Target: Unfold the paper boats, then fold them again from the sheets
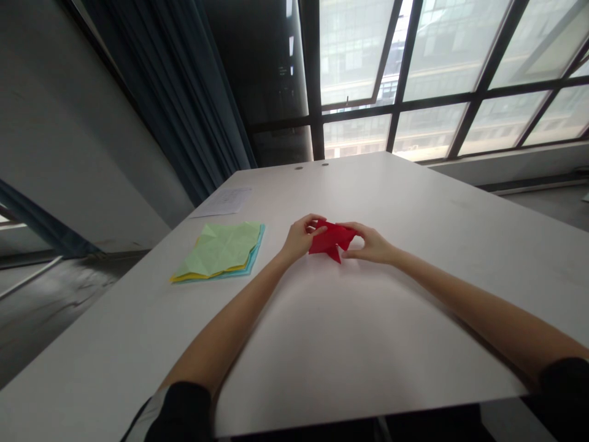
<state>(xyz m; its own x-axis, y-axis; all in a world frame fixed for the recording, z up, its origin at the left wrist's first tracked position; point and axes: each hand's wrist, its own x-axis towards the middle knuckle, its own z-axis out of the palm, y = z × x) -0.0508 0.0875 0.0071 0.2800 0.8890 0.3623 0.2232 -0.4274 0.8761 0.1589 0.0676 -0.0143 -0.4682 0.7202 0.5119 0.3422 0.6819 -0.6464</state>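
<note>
A piece of folded red paper (332,239) is held between my two hands near the middle of the table, with a pointed flap hanging at its lower edge. My left hand (301,236) grips its left side, thumb in front and fingers behind. On the right side, my right hand (369,244) curls round the paper, its index finger along the upper edge and its thumb low by the flap. The far-side fingertips of both hands are partly hidden behind the paper.
Left of my hands lies a stack of creased paper sheets (221,248), green over yellow and blue. Behind it is a white printed sheet (223,201). The white table (350,356) reaches to a dark blue curtain (184,92) and windows (359,55).
</note>
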